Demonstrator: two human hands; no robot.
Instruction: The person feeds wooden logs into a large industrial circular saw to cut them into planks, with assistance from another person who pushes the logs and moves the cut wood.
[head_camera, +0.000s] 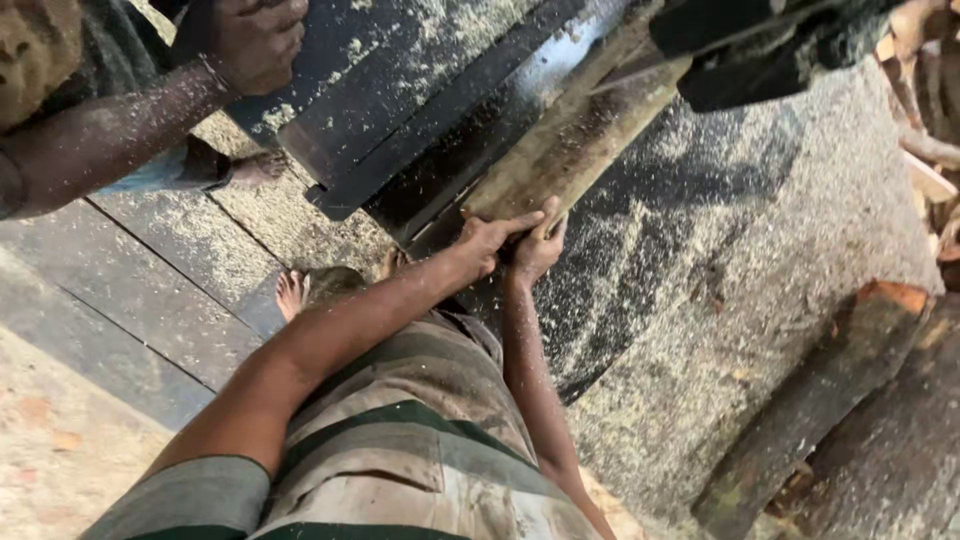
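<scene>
While sawdust lies thick over the dark bench, both of the person's hands press on the near end of a long plank that lies across the bench top. The left hand rests flat on the plank's near corner, fingers stretched forward over the wood and held close together. The right hand sits just beside it, touching it, with the thumb raised against the plank's end and the fingers wrapped under or behind the end; how tightly they close cannot be told. The plank runs from the hands away toward the far edge of the bench, where its far end passes under a dark machine part. A long black rail lies alongside the plank on its left, dusted with chips.

At the far left corner, another person's arm reaches in, its hand on the black rail's far part; that person's bare foot stands on the floor below. The wearer's own bare foot shows on the dark floorboards near the bench's left edge. To the right, past the bench's right edge, a rough log with an orange cut end lies slantwise, and more timber is piled at the right.
</scene>
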